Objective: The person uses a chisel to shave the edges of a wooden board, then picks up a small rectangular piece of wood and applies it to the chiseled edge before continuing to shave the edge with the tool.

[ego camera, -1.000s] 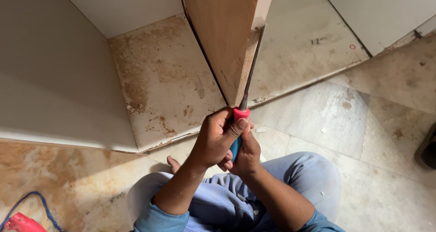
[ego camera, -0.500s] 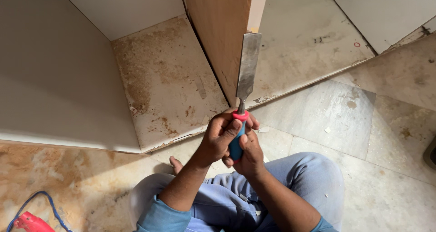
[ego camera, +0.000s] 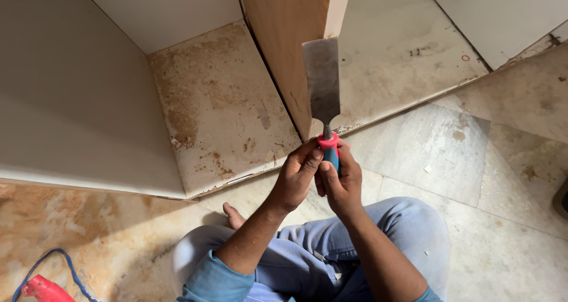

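Note:
A wide flat chisel point(ego camera: 322, 83) with a grey steel blade and a red and blue handle points up and away from me. My right hand point(ego camera: 340, 183) is wrapped around the handle. My left hand point(ego camera: 297, 175) touches the handle from the left, fingertips on its red collar. The blade's flat face is turned toward the camera and its tip lies in front of the brown wooden upright panel point(ego camera: 290, 42) of a cabinet. I sit on the floor in blue jeans, knees bent.
A white cabinet side point(ego camera: 77, 95) stands at the left, and a stained cabinet floor point(ego camera: 219, 112) lies between it and the wooden panel. Marble floor tiles point(ego camera: 473, 160) spread to the right. A red tool with a blue cord point(ego camera: 41, 287) lies at the bottom left.
The chisel has turned in my hands from edge-on to its flat face toward me, and it has shifted slightly left, away from the panel's edge. Both hands stayed on the handle.

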